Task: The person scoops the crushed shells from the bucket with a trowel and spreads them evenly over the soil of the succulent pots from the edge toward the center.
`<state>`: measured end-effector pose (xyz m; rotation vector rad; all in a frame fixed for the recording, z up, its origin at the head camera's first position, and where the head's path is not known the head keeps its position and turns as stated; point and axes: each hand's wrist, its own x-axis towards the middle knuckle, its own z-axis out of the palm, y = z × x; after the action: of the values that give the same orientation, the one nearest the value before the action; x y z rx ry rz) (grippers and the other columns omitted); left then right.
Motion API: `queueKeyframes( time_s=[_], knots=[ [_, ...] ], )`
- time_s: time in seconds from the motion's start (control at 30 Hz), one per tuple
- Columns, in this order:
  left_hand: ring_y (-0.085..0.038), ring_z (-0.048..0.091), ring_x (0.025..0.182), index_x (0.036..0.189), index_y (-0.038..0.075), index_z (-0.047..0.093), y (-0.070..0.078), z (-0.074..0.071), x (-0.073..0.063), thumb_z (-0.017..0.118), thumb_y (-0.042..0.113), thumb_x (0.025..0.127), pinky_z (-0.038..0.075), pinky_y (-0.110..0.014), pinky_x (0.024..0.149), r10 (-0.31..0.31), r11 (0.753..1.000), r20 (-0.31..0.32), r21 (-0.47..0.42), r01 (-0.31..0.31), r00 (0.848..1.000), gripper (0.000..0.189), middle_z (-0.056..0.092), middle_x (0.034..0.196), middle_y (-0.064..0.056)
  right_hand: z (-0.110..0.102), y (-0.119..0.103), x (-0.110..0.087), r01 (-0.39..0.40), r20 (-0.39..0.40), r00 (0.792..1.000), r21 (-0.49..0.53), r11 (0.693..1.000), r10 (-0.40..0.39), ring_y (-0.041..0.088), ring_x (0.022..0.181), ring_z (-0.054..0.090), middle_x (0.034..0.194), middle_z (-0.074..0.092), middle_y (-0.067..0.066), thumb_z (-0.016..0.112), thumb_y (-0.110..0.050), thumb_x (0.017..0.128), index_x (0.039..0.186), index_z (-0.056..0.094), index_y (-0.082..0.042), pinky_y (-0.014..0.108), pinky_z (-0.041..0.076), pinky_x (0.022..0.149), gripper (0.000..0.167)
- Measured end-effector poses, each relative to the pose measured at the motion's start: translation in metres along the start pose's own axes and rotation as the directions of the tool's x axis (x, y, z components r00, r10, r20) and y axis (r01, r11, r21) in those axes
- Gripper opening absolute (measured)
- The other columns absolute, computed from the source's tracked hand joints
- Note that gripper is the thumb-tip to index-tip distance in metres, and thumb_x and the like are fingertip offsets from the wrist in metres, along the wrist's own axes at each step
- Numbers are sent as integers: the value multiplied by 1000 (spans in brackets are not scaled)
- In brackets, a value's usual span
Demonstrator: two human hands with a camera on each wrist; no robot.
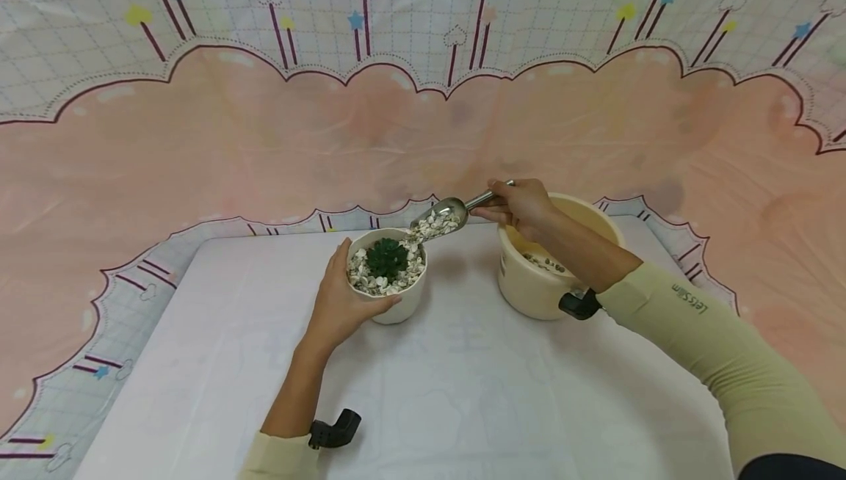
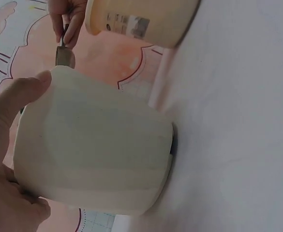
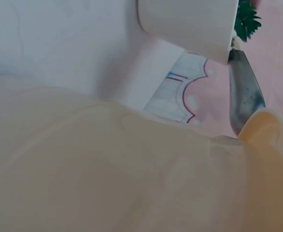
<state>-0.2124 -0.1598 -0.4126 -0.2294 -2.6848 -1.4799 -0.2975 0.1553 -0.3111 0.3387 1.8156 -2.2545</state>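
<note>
My left hand (image 1: 348,304) holds a white pot (image 1: 405,307) by its near left side, thumb on the front and fingers round the left rim. In the pot a dark green succulent (image 1: 386,258) stands among pale stone chips (image 1: 380,288). My right hand (image 1: 522,208) grips the handle of a metal scoop (image 1: 454,207) filled with the same chips. The scoop's lip lies at the pot's right rim, tipped towards it. In the left wrist view the pot (image 2: 93,140) hides the plant and most of the scoop. The right wrist view shows the scoop (image 3: 244,92) against the pot's edge.
A cream bucket (image 1: 529,289) stands right of the pot, under my right forearm, with some chips at its bottom. The white table (image 1: 463,406) ends just behind both containers. Behind it hangs a pink patterned cloth (image 1: 370,142). Each wrist carries a black camera mount (image 1: 335,428).
</note>
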Motion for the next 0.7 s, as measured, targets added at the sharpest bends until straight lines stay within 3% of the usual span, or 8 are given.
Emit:
queueKeyframes(
  time_s=[0.13,0.4,0.47,0.57,0.7],
  knots=[
    [-41,13,158,168,2,8,5,3,-3,96,32,77,23,-62,122,-19,1000,-1,-5,19,1000,130,12,172,-23,0,0,0,0,3,1000,-5,1000,0,22,73,78,84,73,17,50,-14,113,114,56,7,26,60,77,22],
    [-42,6,159,167,-2,8,22,24,-13,97,44,74,29,-61,120,-88,993,-152,63,98,984,137,10,171,-25,1,1,1,-6,5,1000,-9,1000,6,22,72,78,84,74,17,49,-14,113,119,56,10,26,60,75,26],
    [-44,12,158,166,-3,11,21,25,-13,98,42,73,30,-62,119,-88,992,-171,78,103,981,135,13,170,-26,1,1,1,-10,6,1000,-2,1000,10,22,72,78,83,74,17,49,-14,113,119,56,10,26,60,75,25],
    [-45,20,155,166,-2,15,16,22,-10,98,40,72,31,-62,118,-86,993,-162,67,98,983,132,17,169,-27,1,1,0,-10,1,1000,2,1000,10,22,71,78,82,74,17,49,-13,113,124,53,12,26,60,75,28],
    [-43,27,153,166,-2,16,8,14,-5,99,39,72,32,-61,118,-67,997,-101,41,72,993,131,22,168,-26,1,0,0,-6,-2,1000,2,1000,6,22,70,78,82,74,17,50,-13,113,124,53,12,26,60,73,28]
  ],
)
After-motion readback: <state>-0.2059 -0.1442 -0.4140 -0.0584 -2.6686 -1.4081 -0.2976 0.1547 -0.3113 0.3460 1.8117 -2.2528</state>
